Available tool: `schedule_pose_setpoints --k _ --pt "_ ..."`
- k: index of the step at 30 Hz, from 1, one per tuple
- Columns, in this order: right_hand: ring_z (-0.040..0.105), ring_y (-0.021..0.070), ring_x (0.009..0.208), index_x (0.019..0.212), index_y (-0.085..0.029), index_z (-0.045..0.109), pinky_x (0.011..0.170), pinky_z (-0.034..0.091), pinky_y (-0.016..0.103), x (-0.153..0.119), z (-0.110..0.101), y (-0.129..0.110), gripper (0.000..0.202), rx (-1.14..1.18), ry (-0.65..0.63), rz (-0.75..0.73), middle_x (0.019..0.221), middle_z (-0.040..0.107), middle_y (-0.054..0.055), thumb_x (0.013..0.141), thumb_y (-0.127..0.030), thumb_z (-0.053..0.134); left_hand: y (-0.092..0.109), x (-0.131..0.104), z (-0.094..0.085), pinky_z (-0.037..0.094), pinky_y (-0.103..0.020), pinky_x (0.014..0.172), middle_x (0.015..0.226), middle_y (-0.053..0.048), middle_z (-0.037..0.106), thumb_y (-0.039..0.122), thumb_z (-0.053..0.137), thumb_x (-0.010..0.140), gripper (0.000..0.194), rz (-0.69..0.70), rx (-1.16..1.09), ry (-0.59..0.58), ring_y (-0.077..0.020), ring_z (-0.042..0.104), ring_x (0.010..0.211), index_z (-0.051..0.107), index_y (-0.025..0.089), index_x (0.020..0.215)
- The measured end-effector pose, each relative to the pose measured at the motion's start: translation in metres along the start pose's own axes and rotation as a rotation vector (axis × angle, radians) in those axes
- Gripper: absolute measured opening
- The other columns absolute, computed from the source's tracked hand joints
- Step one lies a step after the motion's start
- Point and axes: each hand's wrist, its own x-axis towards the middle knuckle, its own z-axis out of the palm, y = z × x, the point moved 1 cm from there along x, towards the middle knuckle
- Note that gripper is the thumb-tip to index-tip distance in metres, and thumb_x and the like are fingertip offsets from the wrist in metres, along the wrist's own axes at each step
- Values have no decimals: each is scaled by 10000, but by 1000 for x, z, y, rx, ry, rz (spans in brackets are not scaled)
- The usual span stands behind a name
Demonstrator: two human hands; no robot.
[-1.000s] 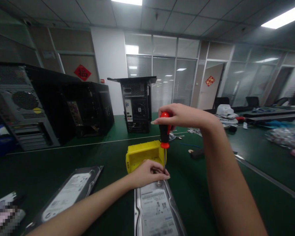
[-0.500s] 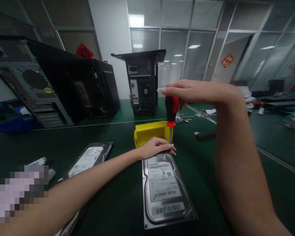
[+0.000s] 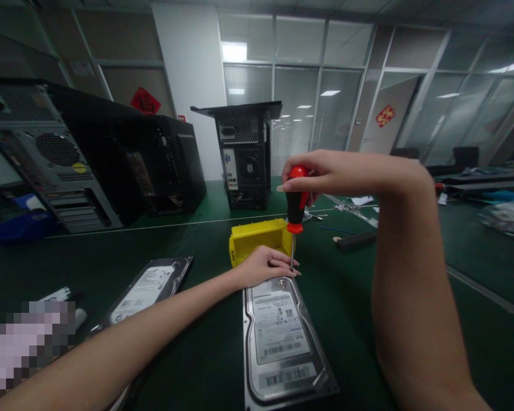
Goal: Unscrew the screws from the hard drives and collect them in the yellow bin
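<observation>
My right hand is closed around the upper handle of a red and black screwdriver, its red end cap showing between thumb and fingers. The screwdriver stands nearly upright, its shaft reaching the far end of a silver hard drive; the tip is hidden behind my left fingers. Over that far end lies my left hand, gripping the drive with its fingertips close to the shaft. Labels face up on the drive. Just behind my left hand sits a yellow plastic bin, its open side towards me.
A second hard drive lies to the left, partly behind my left forearm. Computer cases stand at the back and left. A dark bar and loose small parts lie on the green table at right. A clear plastic bag is far right.
My right hand has gone from lying flat over the handle's top to fingers wrapped round it, uncovering the red cap. The whole scene sits slightly lower and further left in view.
</observation>
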Motion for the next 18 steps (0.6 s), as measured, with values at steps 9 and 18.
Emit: schedule_pose_setpoints --k 9,18 --pt "608 163 676 886 -175 553 573 463 278 12 0 6 379 5 9 82 813 639 51 778 -536 587 2 -2 -1 512 -297 784 1065 -128 704 334 665 798 425 -39 -68 -37 -191 679 900 634 106 1156" --pt "584 146 626 897 -176 573 549 447 270 14 3 7 402 11 16 39 801 628 47 809 -565 522 -4 1 -1 447 -292 848 1042 -127 704 465 442 928 474 -1 -71 -64 -172 629 919 651 87 1123"
